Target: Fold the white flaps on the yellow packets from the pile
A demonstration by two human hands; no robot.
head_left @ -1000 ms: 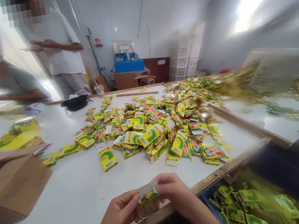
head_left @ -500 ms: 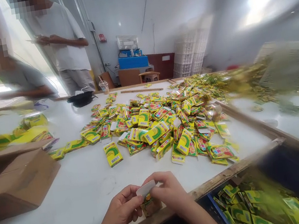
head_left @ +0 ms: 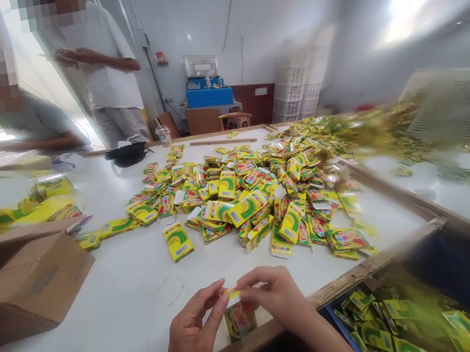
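Note:
My left hand [head_left: 195,330] and my right hand [head_left: 273,298] meet at the near edge of the white table [head_left: 121,303]. Both pinch the top of one small yellow and green packet [head_left: 239,318], which hangs upright between them. Fingers of both hands are closed on its upper edge. Beyond my hands lies a wide heap of the same yellow packets [head_left: 248,198], spread over the middle of the table.
A cardboard box [head_left: 22,277] stands at the left. A blue bin [head_left: 404,322] with several packets sits below the table's right corner. Two people [head_left: 104,71] are at the far left side. A black bag [head_left: 127,154] and a drink cup [head_left: 164,135] rest at the far edge.
The white flap I held above the packet is folded down now. The packet hangs lower between my fingers, and my hands have drawn slightly closer together.

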